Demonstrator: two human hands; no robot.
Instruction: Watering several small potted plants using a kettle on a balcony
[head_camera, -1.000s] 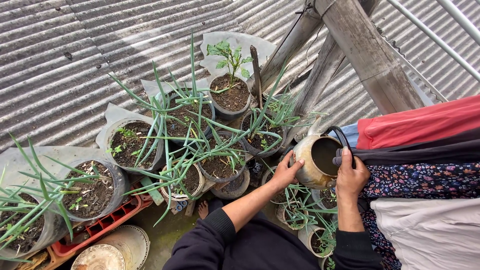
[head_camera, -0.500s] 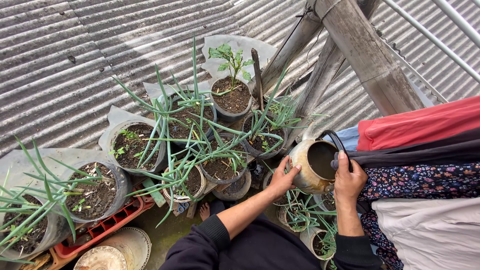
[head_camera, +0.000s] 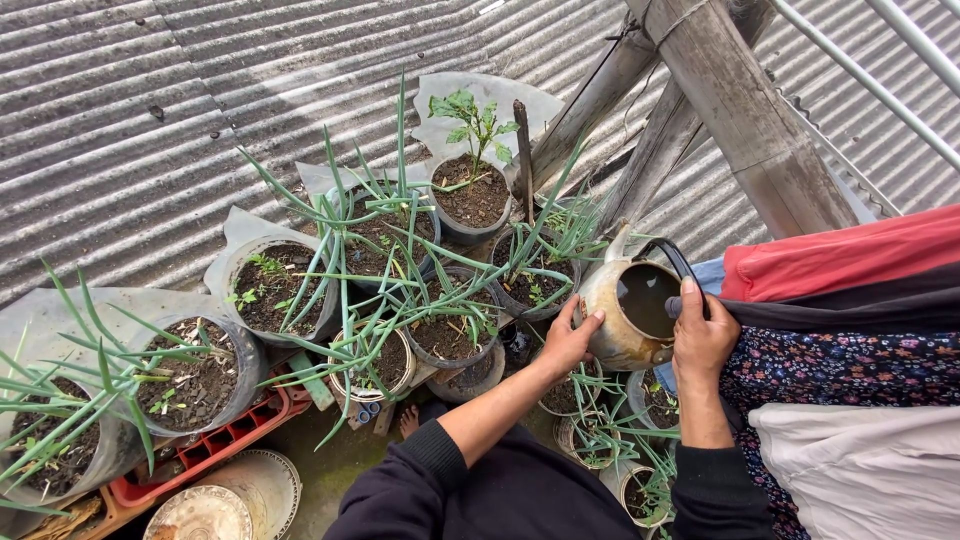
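An old tarnished metal kettle (head_camera: 622, 318) with water inside hangs over the pots at the right, its spout pointing up toward the back. My left hand (head_camera: 570, 340) presses against its lower side. My right hand (head_camera: 702, 338) grips its black handle (head_camera: 685, 268). Just left of the kettle stands a pot with thin green shoots (head_camera: 530, 280), and another pot of dark soil (head_camera: 448, 335) sits in front of it. More small pots (head_camera: 600, 435) lie under my arms.
Several pots of green onions (head_camera: 270, 285) and one leafy seedling (head_camera: 472, 190) stand on a corrugated metal roof (head_camera: 150, 120). Wooden posts (head_camera: 740, 100) rise at the right. Red, floral and white cloths (head_camera: 850, 330) hang at the right. A red crate (head_camera: 230, 435) sits lower left.
The kettle and both hands have shifted slightly to the left and down, closer to the pots. My grip on it is the same.
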